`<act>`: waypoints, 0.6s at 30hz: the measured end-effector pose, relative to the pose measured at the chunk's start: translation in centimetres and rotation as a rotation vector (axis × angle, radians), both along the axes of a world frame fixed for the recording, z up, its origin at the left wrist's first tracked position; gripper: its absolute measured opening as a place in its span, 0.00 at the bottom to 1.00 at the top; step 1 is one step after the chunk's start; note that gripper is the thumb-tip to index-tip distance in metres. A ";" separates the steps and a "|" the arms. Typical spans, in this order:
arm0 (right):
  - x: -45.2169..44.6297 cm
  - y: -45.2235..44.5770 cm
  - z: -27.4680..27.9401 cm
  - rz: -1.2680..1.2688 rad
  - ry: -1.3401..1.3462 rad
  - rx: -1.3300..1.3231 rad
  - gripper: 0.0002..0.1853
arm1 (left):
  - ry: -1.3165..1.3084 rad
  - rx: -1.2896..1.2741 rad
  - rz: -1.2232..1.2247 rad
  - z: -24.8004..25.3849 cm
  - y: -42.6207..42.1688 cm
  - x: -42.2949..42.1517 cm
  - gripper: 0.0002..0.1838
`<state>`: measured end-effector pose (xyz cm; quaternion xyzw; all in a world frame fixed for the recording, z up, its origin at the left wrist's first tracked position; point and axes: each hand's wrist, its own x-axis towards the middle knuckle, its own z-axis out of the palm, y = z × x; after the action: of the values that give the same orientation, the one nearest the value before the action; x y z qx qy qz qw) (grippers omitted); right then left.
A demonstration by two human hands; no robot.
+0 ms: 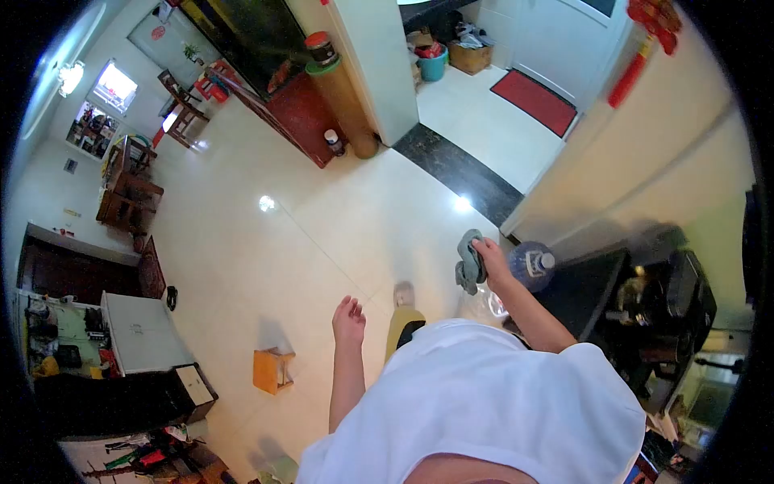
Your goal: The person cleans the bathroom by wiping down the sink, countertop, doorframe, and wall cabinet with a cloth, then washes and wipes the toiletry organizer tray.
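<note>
A crumpled grey cloth (467, 273) hangs from my right hand (492, 260), whose fingers are closed on it. Just beyond that hand stands a large clear blue water bottle (528, 268) with a pale cap. My left hand (349, 323) is held out over the floor with nothing in it, its fingers loosely apart and slightly bent. Below and left of it is a small wooden stool (272, 369). One of my feet (403, 292) shows on the tiles ahead of me.
On my right is a black cabinet (592, 294). Ahead, a dark threshold (459, 173) leads to a room with a red mat (534, 102). A tall brown cylinder (345, 105) and a small bottle (334, 143) stand by the wall. Wooden chairs (187, 117) are far left.
</note>
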<state>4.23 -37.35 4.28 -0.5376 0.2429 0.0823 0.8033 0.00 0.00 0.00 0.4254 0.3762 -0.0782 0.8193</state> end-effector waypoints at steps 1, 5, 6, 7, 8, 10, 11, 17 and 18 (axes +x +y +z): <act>-0.5 0.4 0.3 -0.031 0.008 -0.026 0.15 | 0.060 -0.010 0.082 -0.5 1.3 -1.2 0.15; 9.3 0.6 -0.7 -0.094 0.006 -0.072 0.14 | 0.164 -0.032 0.253 -4.4 4.2 6.8 0.13; 13.1 1.6 -0.2 -0.139 -0.014 -0.040 0.13 | 0.078 -0.087 0.250 -5.3 6.3 10.9 0.13; 15.1 1.5 0.1 -0.146 -0.034 -0.046 0.13 | 0.060 -0.096 0.242 -5.1 6.3 14.2 0.13; 16.3 1.1 0.0 -0.170 -0.001 -0.058 0.12 | 0.112 -0.037 0.213 -5.3 5.8 16.1 0.13; 19.3 1.3 -0.7 -0.185 0.004 -0.046 0.10 | 0.225 0.081 0.176 -1.8 4.6 20.9 0.14; 20.8 1.6 -0.5 -0.178 0.017 -0.047 0.10 | 0.189 0.124 0.083 -0.8 3.7 23.3 0.14; 29.9 0.6 2.0 -0.231 -0.067 -0.079 0.11 | 0.000 0.309 -0.367 2.2 -4.9 40.5 0.13; 31.1 -0.5 1.5 -0.188 -0.077 -0.095 0.12 | -0.044 0.344 -0.439 3.2 -7.3 43.0 0.13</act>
<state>35.32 -37.90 5.75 -0.5524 0.2648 -0.0258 0.7900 42.98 -7.33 3.22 0.6310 0.2649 -0.1797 0.7066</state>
